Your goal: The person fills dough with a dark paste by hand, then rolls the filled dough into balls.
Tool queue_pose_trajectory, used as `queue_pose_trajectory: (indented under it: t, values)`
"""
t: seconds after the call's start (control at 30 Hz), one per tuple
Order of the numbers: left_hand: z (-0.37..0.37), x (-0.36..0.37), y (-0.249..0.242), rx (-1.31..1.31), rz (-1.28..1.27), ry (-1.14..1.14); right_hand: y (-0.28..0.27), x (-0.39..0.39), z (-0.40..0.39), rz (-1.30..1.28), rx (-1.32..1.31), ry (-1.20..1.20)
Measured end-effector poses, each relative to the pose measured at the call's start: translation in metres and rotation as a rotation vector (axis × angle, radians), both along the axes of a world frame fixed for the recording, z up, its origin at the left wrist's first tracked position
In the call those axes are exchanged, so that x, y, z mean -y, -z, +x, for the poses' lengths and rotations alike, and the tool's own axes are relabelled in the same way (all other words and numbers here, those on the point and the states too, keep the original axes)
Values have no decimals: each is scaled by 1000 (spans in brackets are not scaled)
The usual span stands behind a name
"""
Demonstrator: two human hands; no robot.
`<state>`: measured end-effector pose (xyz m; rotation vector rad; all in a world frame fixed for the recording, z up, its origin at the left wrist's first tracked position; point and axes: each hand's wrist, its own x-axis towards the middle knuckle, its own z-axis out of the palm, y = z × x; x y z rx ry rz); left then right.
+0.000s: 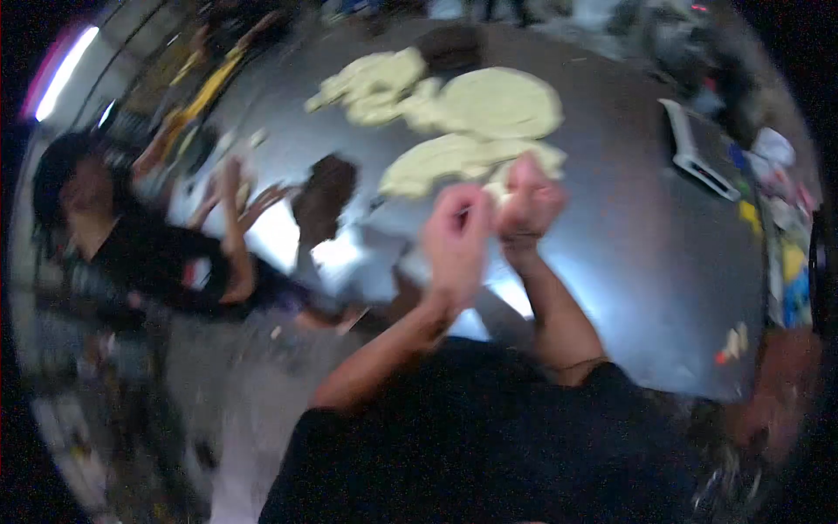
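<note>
Both my hands are raised in front of me at the near side of a metal table [611, 218], blurred by motion. My left hand [457, 240] has its fingers curled in; what they hold, if anything, is hidden. Close beside it, my right hand [531, 205] is closed, with a small pale piece of dough [500, 192] at its inner side, between the hands. Just beyond them lies a flat, pale yellow sheet of dough [436, 166]. Behind that are a rounded slab of dough [502, 103] and a lumpy, uneven mass of dough [375, 83].
Dark brown masses lie on the table, one at the left [325, 196] and one at the back [449, 48]. A co-worker in a dark shirt [148, 262] reaches in from the left. A white-framed device [698, 153] stands at the right, near coloured packages [794, 271] and small scraps [733, 342].
</note>
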<state>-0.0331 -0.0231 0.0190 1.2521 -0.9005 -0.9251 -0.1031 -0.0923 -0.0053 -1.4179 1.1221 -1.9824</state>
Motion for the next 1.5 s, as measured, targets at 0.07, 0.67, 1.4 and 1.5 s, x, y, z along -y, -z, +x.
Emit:
queue_pose_trajectory:
  t: [0.07,0.67,1.4,1.5]
  values:
    - [34,-10,27,249,16,-168,23,-15,22,145,117,-223]
    - [245,-160,215,736,494,-19,182,25,240,-314,-845,-747]
    - [255,-42,129,-273,540,-356,151,37,230,111,-756,-665]
    - [228,-36,130,-320,297,-548,177,43,244,188,-1042,-797]
